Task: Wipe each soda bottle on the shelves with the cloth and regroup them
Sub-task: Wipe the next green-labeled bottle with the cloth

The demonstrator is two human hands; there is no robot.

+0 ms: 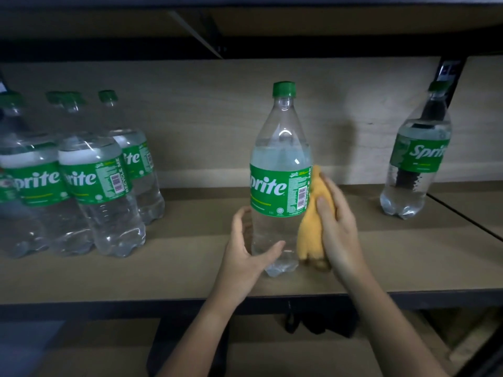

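Centre bottle upright on shelf, between both hands; cloth applied to its right side.

The bottle stands with its long axis vertical, green cap up, on the shelf, directly ahead of the person. The left hand cups the lower body from the left, fingers curved around it and thumb across the front. The right hand presses the yellow cloth flat against the bottle's right flank; both hands lie about equally near. Label reads "prite" (Sprite), with "RECYCLE ME" and a barcode. A group of Sprite bottles stands well apart to the left; a single Sprite bottle stands well apart to the right.
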